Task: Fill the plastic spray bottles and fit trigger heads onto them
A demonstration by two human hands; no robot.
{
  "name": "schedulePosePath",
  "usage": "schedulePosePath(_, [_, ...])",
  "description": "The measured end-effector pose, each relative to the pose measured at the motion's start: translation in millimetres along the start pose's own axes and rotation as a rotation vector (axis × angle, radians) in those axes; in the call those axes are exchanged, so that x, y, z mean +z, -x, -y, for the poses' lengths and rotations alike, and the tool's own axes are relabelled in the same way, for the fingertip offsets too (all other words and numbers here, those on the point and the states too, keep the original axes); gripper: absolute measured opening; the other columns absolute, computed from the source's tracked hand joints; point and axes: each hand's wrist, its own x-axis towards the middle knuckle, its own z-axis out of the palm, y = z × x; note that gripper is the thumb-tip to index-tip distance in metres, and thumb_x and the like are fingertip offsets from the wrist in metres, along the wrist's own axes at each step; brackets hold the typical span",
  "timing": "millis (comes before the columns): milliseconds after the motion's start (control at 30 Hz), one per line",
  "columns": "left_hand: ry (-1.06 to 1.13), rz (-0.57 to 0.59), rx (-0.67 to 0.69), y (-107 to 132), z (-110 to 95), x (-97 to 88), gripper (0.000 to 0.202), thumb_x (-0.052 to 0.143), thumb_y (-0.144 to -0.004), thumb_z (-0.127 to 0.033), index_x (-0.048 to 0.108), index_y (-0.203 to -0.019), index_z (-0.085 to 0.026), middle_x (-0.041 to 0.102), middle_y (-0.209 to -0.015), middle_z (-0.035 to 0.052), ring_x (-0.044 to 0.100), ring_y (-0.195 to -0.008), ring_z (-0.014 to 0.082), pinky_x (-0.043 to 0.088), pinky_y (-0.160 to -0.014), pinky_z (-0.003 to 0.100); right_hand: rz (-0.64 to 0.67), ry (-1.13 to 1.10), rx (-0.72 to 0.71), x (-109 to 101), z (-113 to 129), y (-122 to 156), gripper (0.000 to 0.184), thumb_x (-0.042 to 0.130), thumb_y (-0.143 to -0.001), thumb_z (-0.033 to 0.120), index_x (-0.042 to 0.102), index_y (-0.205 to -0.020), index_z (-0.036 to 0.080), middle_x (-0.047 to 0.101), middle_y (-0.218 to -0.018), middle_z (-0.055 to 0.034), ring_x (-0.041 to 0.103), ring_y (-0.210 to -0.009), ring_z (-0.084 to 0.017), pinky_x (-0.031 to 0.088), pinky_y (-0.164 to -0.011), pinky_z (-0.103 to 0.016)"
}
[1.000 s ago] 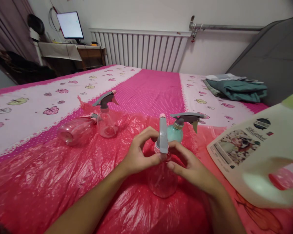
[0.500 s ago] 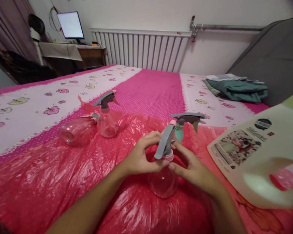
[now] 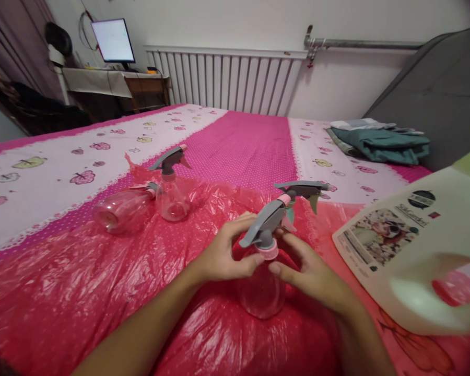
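Observation:
A clear pink spray bottle (image 3: 261, 290) stands on the red plastic sheet (image 3: 82, 282) in front of me. Its grey trigger head (image 3: 267, 224) with a pink collar sits tilted on the neck, nozzle pointing up to the right. My left hand (image 3: 221, 253) pinches the collar from the left. My right hand (image 3: 303, 269) grips the neck and collar from the right. Just behind the hands a teal spray bottle (image 3: 297, 196) with a grey trigger is partly hidden.
Two more clear bottles are at the left: one upright (image 3: 172, 190), one lying on its side (image 3: 119, 209). A large white detergent jug (image 3: 415, 240) lies at the right. Folded green cloth (image 3: 379, 142) sits on the pink bedspread; a radiator and monitor stand beyond.
The trigger head has turned from pointing straight at me to pointing up and right, and now sits tilted on the neck. Both hands stayed on the collar.

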Motion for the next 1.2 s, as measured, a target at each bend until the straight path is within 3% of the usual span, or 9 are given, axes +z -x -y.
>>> schedulePosePath(167, [0.0, 0.002, -0.009, 0.7, 1.8, -0.2, 0.027, 0.074, -0.082, -0.024, 0.074, -0.109, -0.021, 0.075, -0.11, 0.0081, 0.07, -0.103, 0.0266, 0.053, -0.094, 0.039, -0.012, 0.017, 0.008, 0.3, -1.1, 0.0, 0.06, 0.076, -0.09, 0.063, 0.065, -0.137, 0.027, 0.059, -0.15, -0.0111, 0.055, -0.142, -0.033, 0.044, -0.122, -0.055])
schedulePosePath(333, [-0.033, 0.018, 0.085, -0.7, 6.8, -3.1, 0.022, 0.071, -0.088, -0.034, 0.075, -0.106, -0.022, 0.075, -0.099, 0.006, 0.065, -0.09, 0.0228, 0.051, -0.086, 0.035, -0.033, 0.036, 0.042, 0.6, -3.3, 1.5, 0.072, 0.078, -0.086, 0.066, 0.062, -0.143, 0.024, 0.06, -0.15, -0.0136, 0.056, -0.141, -0.036, 0.044, -0.121, -0.058])
schedulePosePath(500, [-0.036, 0.02, 0.081, -0.8, 8.0, -3.5, 0.027, 0.068, -0.085, -0.029, 0.076, -0.111, -0.023, 0.076, -0.101, 0.006, 0.064, -0.09, 0.0223, 0.051, -0.085, 0.035, -0.033, 0.035, 0.035, 0.2, -7.0, 1.6, 0.071, 0.079, -0.088, 0.062, 0.059, -0.145, 0.025, 0.055, -0.155, -0.0129, 0.05, -0.146, -0.036, 0.041, -0.123, -0.059])
schedulePosePath(667, [-0.031, 0.011, 0.023, 0.5, 6.0, -2.3, 0.026, 0.068, -0.083, -0.03, 0.078, -0.106, -0.022, 0.076, -0.102, 0.0069, 0.065, -0.094, 0.0239, 0.052, -0.089, 0.038, -0.02, 0.039, 0.04, -0.4, -6.5, 0.9, 0.07, 0.077, -0.087, 0.065, 0.061, -0.141, 0.025, 0.06, -0.149, -0.0125, 0.055, -0.142, -0.035, 0.041, -0.122, -0.058])
schedulePosePath(867, [0.014, 0.039, 0.046, 0.7, 5.2, -2.4, 0.038, 0.06, -0.074, -0.01, 0.078, -0.105, -0.022, 0.078, -0.101, 0.0049, 0.066, -0.1, 0.0239, 0.052, -0.094, 0.037, -0.028, 0.035, 0.061, -0.2, -4.0, 1.1, 0.071, 0.078, -0.085, 0.068, 0.062, -0.139, 0.024, 0.062, -0.145, -0.0132, 0.056, -0.139, -0.036, 0.042, -0.121, -0.058])
schedulePosePath(1200, [0.005, 0.056, 0.032, -0.8, 3.2, -2.9, 0.037, 0.058, -0.075, -0.012, 0.079, -0.105, -0.02, 0.079, -0.101, 0.0057, 0.067, -0.098, 0.0236, 0.051, -0.092, 0.036, -0.018, 0.035, 0.05, 0.6, -6.1, 1.6, 0.065, 0.077, -0.088, 0.064, 0.061, -0.138, 0.025, 0.062, -0.143, -0.0119, 0.053, -0.14, -0.035, 0.04, -0.121, -0.059])
